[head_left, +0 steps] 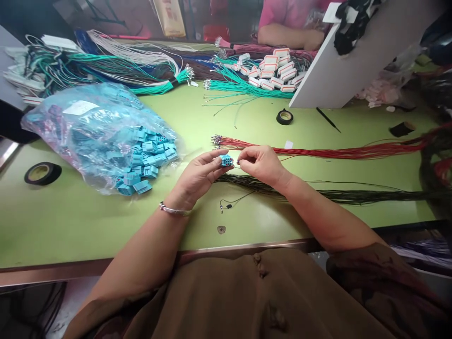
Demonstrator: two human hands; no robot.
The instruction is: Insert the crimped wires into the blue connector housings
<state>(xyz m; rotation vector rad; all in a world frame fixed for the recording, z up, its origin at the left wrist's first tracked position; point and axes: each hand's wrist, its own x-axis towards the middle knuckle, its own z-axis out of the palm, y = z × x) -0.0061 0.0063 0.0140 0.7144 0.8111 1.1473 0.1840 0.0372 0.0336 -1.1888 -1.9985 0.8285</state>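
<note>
My left hand (199, 175) pinches a small blue plastic connector housing (226, 160) between thumb and fingers, its face with rows of holes turned toward the other hand. Just to the right, my right hand (263, 164) is closed in a pinch on the thin end of a wire (238, 163), pointed at the connector; most of that wire is hidden by the fingers. Under both hands runs a bundle of black wires (339, 196). Above them lies a bundle of red wires (318, 153) with metal terminals at its left end.
A clear plastic bag (95, 136) spills blue connectors (150, 153) at left. Black tape rolls (43, 174) (284, 117) lie on the green table (197, 230). Green wires (233, 87) and white connectors (271, 70) sit behind, near a grey panel (328, 70). Another person's arm (289, 37) is beyond.
</note>
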